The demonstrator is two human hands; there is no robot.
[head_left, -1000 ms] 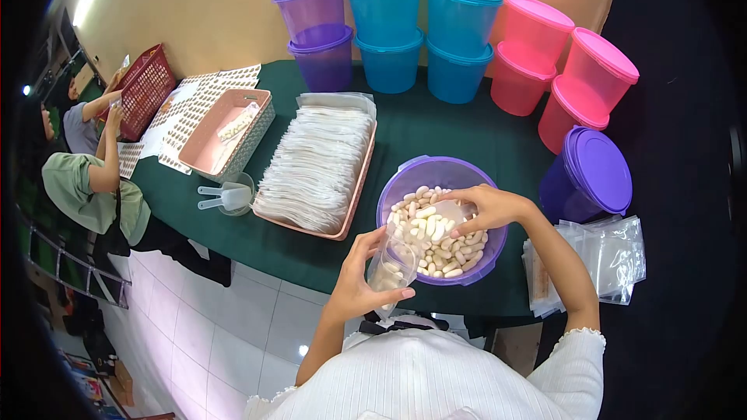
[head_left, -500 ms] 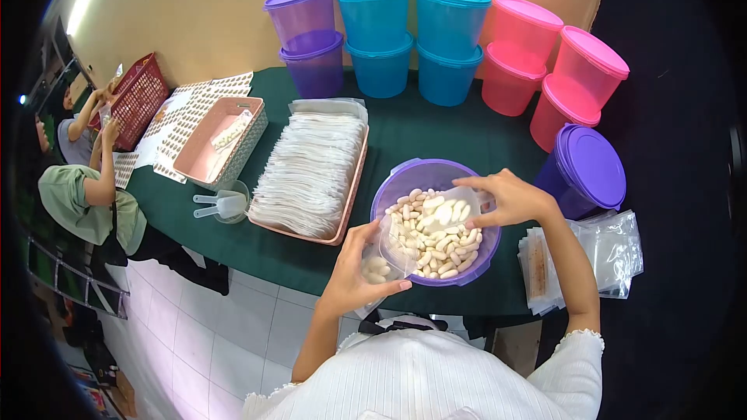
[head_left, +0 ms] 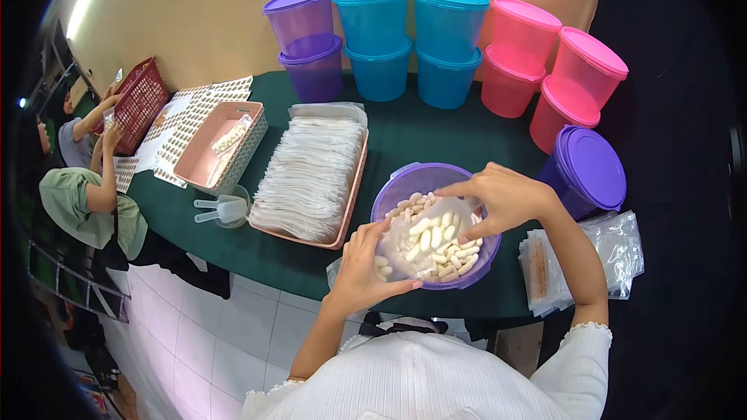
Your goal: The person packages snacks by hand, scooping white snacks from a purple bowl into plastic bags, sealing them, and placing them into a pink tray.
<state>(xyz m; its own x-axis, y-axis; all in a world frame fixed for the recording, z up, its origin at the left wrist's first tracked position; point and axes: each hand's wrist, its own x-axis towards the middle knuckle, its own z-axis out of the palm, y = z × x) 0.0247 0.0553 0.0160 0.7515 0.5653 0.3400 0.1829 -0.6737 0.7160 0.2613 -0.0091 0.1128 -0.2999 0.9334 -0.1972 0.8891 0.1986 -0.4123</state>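
Note:
A purple tub [head_left: 391, 184] of pale, bean-shaped pieces [head_left: 455, 266] sits at the table's front edge. My right hand [head_left: 512, 196] grips a translucent scoop [head_left: 457, 207] loaded with these pieces, tilted over the tub. Over the tub's left side, my left hand [head_left: 358, 268] holds a clear plastic bag [head_left: 398, 247], its mouth spread toward the scoop. Some pieces lie low in the bag, beside my left palm. The scoop's front end overlaps the bag's mouth; its handle is hidden by my right fingers.
A basket of stacked bags [head_left: 311, 179] stands left of the tub, near spare scoops [head_left: 226, 208] and a pink basket [head_left: 204, 136]. Loose bags [head_left: 611, 253] lie right, by a lidded purple tub [head_left: 591, 163]. Stacked tubs [head_left: 373, 39] line the back. Two people work far left.
The scoop has moved left and slightly down, into the bag's mouth, and tilted. My right hand followed it. The bag's mouth has spread wider.

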